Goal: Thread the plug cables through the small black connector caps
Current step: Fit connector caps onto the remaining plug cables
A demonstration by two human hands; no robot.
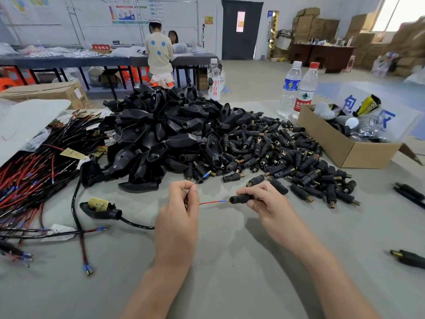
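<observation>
Two bare arms reach in from six o'clock, over the grey surface [230, 284]. The left grip [177, 217] pinches two thin wires between thumb and fingers. The right grip [266, 203] has its fingers curled round one small black connector cap [241, 199], which lies on its side and points to nine o'clock.

A red wire [210, 202] runs from the left grip across to the cap. Its blue tip is right at the mouth of the cap. I cannot tell if it has gone inside. I think this is the start of one threading, not the end.

A black wire [203, 177] sticks out of the left grip toward one o'clock. It has a blue tip and no cap on it, so it still needs one.

Both wires seem to come from a plug cable [138, 225] that goes off to nine o'clock, to a plug [101, 209] lying on the surface.

Lots of work is left, I think. A big heap of loose caps [287, 153] waits at one o'clock. A thick bunch of red and black cables [34, 180] waits at nine o'clock. Next to the caps, at twelve o'clock, is a heap of big black plug shells [161, 130].

At three and four o'clock, well apart from the hands, lie a few dark pieces [409, 261] with brass ends. They may be finished ones, but I cannot tell.
</observation>
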